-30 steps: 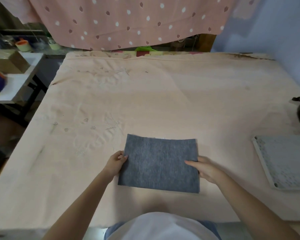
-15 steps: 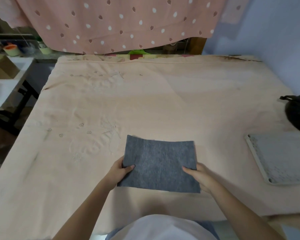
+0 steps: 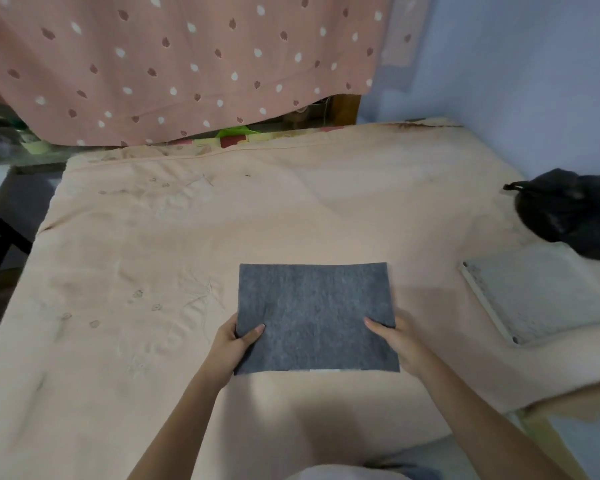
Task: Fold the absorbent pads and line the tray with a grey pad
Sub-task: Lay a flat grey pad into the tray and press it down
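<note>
Head view, left hand point(image 3: 230, 344) and right hand point(image 3: 399, 337) pinching grey pad point(image 3: 314, 317) edges

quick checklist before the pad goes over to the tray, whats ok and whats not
1. Left hand grips the pad at its left edge: ok.
2. Right hand grips its right edge: ok.
3. Pad flat, no creases: ok.
4. Tray within reach on the right: ok.
5. Tray free of clutter: not ok, a black bag overlaps its far corner.
6. Tray already lined: cannot tell; its inside looks pale and grainy.
</note>
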